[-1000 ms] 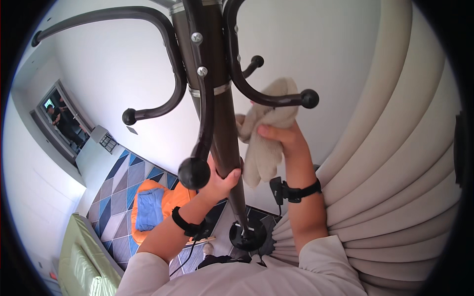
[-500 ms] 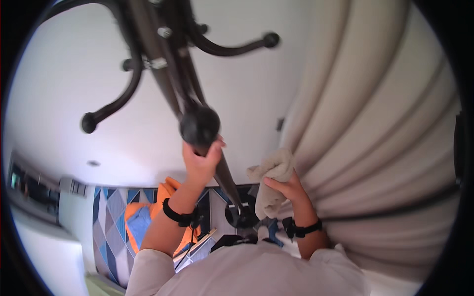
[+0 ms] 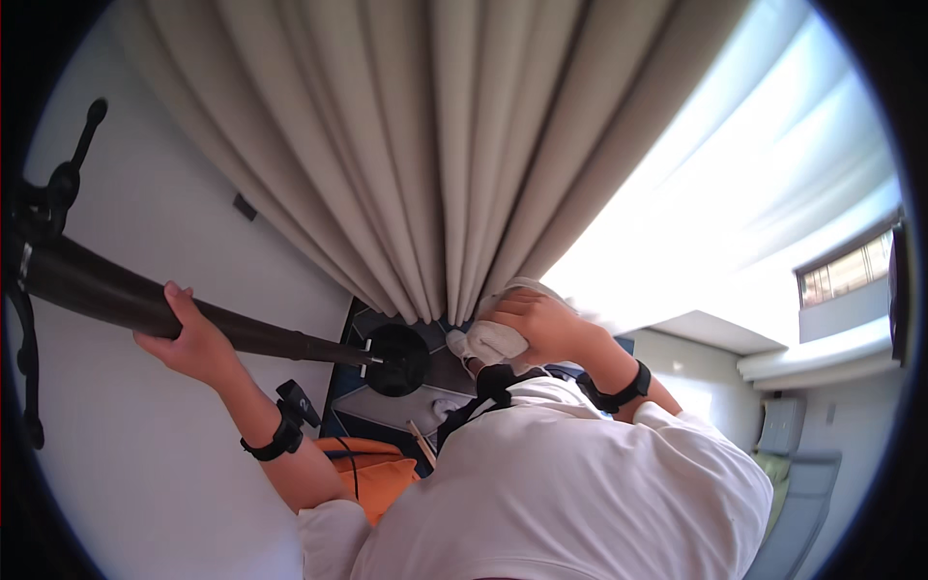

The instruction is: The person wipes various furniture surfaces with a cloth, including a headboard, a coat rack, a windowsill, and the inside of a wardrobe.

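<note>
Head view caught a person standing between a coat stand and a curtain (image 3: 425, 145), a hand committed to each side; the left hand (image 3: 198, 348) was curled around the stand's dark pole (image 3: 106, 285), its thumb laid across the near face and its other fingers partly hidden beneath; the right hand (image 3: 556, 333) was closed over a pale, bunched cloth (image 3: 496, 340), its fingers bent across the top and a rounded fold bulging out on the left.

The cloth lay directly under the right fingers, in front of the person's shirt (image 3: 570, 454) and near the foot of the curtain; its far end was covered, so its long axis could not be told; the right hand was plainly the nearer one, with the left well apart from it.

The pole's long axis ran from the hooks (image 3: 66, 184) at the left edge down to a round black base (image 3: 396, 377) on the floor (image 3: 362, 411); that base sat between the two hands, the cloth to the right of the whole stand and well apart from its hooks; an orange cloth (image 3: 387, 483) lay below the base, partly hidden by the left sleeve.
</note>
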The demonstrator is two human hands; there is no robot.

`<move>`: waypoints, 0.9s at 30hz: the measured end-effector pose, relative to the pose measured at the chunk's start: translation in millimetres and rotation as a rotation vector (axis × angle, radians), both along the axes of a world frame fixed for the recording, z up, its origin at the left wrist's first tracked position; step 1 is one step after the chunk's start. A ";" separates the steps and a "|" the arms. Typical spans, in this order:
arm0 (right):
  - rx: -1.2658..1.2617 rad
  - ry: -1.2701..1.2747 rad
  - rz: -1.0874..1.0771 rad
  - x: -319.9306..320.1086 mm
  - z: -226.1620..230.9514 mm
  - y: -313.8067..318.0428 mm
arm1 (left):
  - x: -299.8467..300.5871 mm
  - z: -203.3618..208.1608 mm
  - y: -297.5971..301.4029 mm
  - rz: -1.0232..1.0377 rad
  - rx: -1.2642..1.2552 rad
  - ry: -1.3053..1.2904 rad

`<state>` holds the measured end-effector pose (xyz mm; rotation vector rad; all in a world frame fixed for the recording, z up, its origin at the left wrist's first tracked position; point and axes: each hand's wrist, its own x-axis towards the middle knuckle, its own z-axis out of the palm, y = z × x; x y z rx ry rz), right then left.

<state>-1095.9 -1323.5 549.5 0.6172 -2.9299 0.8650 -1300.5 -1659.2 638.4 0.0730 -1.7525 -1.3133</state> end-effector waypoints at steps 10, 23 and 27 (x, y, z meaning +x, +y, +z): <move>0.021 0.010 -0.585 204.6 -4.4 93.8 | 15.3 -14.0 -39.2 0.021 -0.163 -0.103; -1.755 0.250 -0.822 458.7 -96.5 256.9 | 210.1 -197.1 235.3 -0.630 -0.230 -0.877; -2.150 0.333 -0.939 548.2 -92.2 300.1 | 385.2 -212.7 466.9 -2.196 -1.407 -0.715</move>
